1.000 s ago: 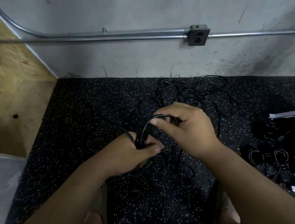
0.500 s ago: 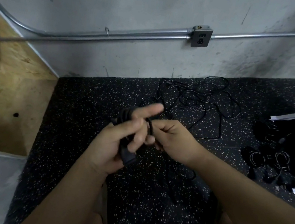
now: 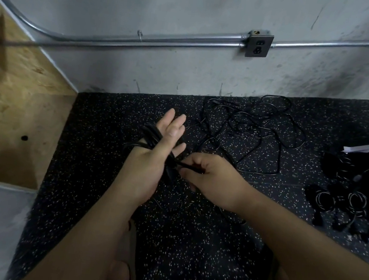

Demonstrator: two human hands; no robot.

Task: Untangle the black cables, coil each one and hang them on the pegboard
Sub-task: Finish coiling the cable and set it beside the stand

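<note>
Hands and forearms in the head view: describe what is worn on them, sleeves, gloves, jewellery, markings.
The left hand and right hand are bare: no gloves, no rings on the fingers that show. The left forearm and right forearm are bare as well, with no sleeve, watch or band in frame. No markings can be made out.

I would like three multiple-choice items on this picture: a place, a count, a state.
1. Where is the tangle? A on the floor by the wall; B on the wood; C on a hook.
2. How many sockets has the outlet? A one; B two; C four.
3. How is the left hand? A a fist; B fingers straight, cable wound round it; C flat on the floor.
Key: 1 A, it lies below the wall; 2 B, one socket above the other; 3 B, loops cross the palm.
</note>
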